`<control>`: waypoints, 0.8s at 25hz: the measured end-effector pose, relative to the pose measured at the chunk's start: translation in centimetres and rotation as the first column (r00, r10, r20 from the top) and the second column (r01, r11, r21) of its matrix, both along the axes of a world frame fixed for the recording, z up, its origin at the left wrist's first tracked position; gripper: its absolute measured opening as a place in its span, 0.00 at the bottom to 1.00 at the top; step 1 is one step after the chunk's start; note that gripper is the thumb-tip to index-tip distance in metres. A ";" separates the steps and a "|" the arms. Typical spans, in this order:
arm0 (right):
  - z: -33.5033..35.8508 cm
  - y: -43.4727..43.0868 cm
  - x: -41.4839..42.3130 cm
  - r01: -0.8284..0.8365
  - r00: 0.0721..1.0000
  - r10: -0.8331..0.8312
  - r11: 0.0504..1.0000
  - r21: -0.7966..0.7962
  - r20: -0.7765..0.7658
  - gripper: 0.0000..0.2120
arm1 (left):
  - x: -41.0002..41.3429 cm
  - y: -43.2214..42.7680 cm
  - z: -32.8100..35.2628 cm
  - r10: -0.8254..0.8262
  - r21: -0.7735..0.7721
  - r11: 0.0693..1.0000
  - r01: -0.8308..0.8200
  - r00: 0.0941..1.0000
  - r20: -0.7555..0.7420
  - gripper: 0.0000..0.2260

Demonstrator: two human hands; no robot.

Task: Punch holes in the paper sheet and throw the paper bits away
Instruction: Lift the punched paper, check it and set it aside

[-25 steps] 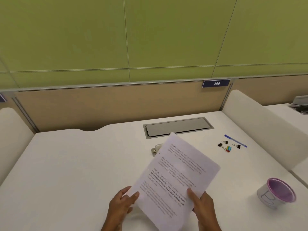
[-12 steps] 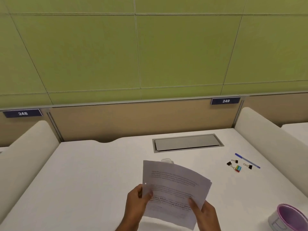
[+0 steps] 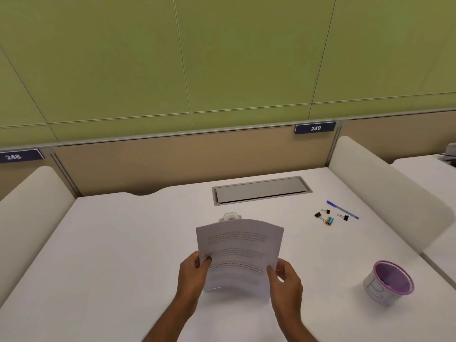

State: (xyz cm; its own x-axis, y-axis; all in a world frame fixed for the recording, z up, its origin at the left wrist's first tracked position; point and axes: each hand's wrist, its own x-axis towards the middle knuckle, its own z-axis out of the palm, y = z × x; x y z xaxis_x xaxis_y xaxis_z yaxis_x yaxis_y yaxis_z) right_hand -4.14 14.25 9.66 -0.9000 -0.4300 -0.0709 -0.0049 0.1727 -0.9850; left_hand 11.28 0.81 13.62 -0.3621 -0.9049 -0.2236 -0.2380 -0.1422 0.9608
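A printed white paper sheet (image 3: 240, 245) is held upright and slightly bowed over the middle of the white desk (image 3: 118, 255). My left hand (image 3: 192, 275) grips its left edge with the thumb on the front. My right hand (image 3: 287, 285) grips its right lower edge. Just behind the sheet's top edge a small white hole punch (image 3: 230, 216) peeks out, mostly hidden by the paper. A small white cup with a purple liner (image 3: 388, 283) stands at the right front of the desk.
Three black binder clips (image 3: 320, 215), a small coloured block (image 3: 329, 220) and a blue pen (image 3: 343, 209) lie at the right back. A grey cable hatch (image 3: 261, 190) is set into the desk's far side. White dividers (image 3: 385, 183) flank the desk.
The sheet has turned from a diagonal tilt to square-on and upright between both hands. The view has lifted, so the desk things sit lower in the frame.
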 end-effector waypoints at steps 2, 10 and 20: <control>-0.1 0.2 -0.1 0.068 0.998 -0.068 0.998 0.001 -0.003 0.04 | -0.1 0.0 -0.1 0.002 -0.004 1.000 -0.002 1.000 0.009 0.10; -0.4 0.4 -0.5 0.085 0.996 -0.085 0.996 0.003 0.009 0.07 | 0.0 0.3 -0.2 0.015 0.001 1.000 -0.015 1.000 0.004 0.11; -0.2 -1.4 -3.0 -0.090 0.996 0.090 0.995 0.030 0.015 0.15 | 0.7 0.4 -0.3 -0.005 -0.003 1.000 0.005 1.000 0.006 0.13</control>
State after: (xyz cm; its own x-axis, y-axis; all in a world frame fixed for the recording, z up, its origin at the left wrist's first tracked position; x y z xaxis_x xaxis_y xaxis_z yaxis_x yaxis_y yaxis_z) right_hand -7.17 12.81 9.48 -0.8567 -0.5065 -0.0972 -0.0086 0.2024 -0.9793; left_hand 12.00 1.26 13.32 -0.3652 -0.9040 -0.2225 -0.2441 -0.1377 0.9599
